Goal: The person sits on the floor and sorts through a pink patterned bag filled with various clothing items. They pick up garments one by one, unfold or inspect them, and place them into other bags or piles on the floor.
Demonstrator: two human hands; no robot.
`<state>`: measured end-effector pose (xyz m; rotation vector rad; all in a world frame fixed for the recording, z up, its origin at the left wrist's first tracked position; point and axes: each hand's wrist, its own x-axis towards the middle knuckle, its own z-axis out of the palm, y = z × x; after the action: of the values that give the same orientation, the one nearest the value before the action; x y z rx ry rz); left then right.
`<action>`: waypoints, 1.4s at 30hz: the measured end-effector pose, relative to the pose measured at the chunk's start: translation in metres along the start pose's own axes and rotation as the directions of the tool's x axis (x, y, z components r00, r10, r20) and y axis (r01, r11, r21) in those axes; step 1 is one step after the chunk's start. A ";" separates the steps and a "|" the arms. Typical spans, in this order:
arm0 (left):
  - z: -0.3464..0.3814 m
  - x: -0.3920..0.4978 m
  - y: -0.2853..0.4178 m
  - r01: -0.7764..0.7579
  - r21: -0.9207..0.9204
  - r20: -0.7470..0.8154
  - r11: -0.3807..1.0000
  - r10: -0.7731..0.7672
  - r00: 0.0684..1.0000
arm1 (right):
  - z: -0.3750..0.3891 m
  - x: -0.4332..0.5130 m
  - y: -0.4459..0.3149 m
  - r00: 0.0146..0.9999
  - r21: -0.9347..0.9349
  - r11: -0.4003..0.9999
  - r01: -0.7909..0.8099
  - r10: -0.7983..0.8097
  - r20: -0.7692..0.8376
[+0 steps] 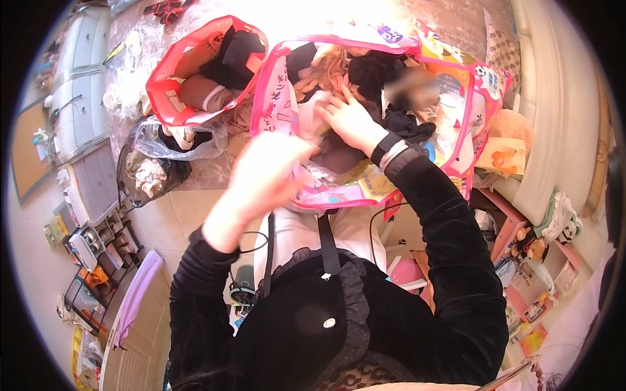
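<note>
A large pink-edged printed bag (274, 93) stands open in front of me, filled with black, beige and pinkish clothing. My right hand (349, 117) reaches into it, fingers spread over a light pink cloth (310, 115); whether they grip it is unclear. My left hand (274, 163) is over the bag's near left edge, overexposed, its fingers curled and partly hidden. Black cloth (408, 124) lies right of my right wrist. Left of this bag, a smaller red-edged bag (156, 93) holds black socks or similar garments (239, 54) and a brown rolled one (203, 93).
Clear plastic bags (146, 137) and a black mesh-like bag (146, 171) with cloth lie at the left. A pale sofa (543, 122) runs along the right. A shoe rack (105, 244) stands lower left, and pink shelving (518, 273) with toys lower right.
</note>
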<state>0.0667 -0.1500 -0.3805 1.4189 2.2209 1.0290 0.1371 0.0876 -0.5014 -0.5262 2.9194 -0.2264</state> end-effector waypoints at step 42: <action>0.043 0.057 0.007 0.377 -0.869 0.213 0.321 -0.446 0.869 | -0.153 -0.174 0.040 0.666 0.931 -0.341 -0.131 0.665 0.338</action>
<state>0.0709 -0.0806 -0.3989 0.2776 1.4121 1.6687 0.2558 0.2054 -0.3359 1.0417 1.7214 -2.3502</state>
